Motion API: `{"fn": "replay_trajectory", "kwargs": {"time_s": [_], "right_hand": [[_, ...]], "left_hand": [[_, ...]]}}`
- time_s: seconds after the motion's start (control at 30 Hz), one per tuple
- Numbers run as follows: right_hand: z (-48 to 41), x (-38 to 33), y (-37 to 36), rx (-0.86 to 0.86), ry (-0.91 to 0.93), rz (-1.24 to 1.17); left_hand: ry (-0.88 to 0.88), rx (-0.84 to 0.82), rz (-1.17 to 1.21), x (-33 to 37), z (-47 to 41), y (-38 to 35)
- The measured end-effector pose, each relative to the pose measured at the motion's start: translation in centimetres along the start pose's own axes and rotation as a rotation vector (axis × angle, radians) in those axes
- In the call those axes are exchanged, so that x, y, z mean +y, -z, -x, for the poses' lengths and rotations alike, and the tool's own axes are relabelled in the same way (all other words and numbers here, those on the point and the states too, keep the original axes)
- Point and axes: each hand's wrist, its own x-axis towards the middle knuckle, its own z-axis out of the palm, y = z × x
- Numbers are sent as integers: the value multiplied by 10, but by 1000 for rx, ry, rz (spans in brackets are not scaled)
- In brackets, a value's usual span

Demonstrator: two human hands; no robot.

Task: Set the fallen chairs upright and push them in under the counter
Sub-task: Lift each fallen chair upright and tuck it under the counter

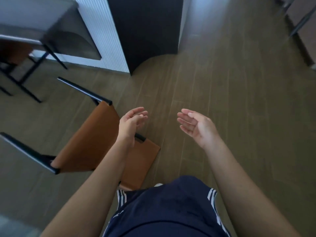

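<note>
A chair with a tan leather seat (89, 142) and black metal legs lies tipped over on the wood floor at left centre, two legs pointing to the left. Its tan backrest (142, 165) rests flat on the floor near my feet. My left hand (132, 121) hovers just above the chair's right edge, fingers apart, holding nothing. My right hand (195, 125) is open too, palm turned left, over bare floor and well clear of the chair. A second chair (18, 53) with a tan seat stands upright under the grey counter (34, 31) at the upper left.
A white ribbed counter base (102, 36) and a dark panel (148, 28) rise beyond the fallen chair. Wood plank floor (239, 100) stretches to the right. Dark furniture legs (299, 23) show at the upper right corner.
</note>
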Motion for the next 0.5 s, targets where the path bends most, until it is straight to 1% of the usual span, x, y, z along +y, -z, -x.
{"fn": "replay_trajectory", "kwargs": {"time_s": [0.07,0.13,0.3,0.4,0.5], "right_hand": [[-17,-15,-2,-66,-42,63],[-33,-30,-3,-152,-70,133],[-49,-60,-5,-333,-83,372],[-50,-64,0,-414,-86,455],[-46,-59,3,-460,-120,515]], "left_hand": [[3,55,7,1,3,-6],[-3,151,52,2,8,-16],[-10,403,277,-2,31,-42],[-18,523,390,-8,47,-52],[-33,619,437,-15,68,-53]]}}
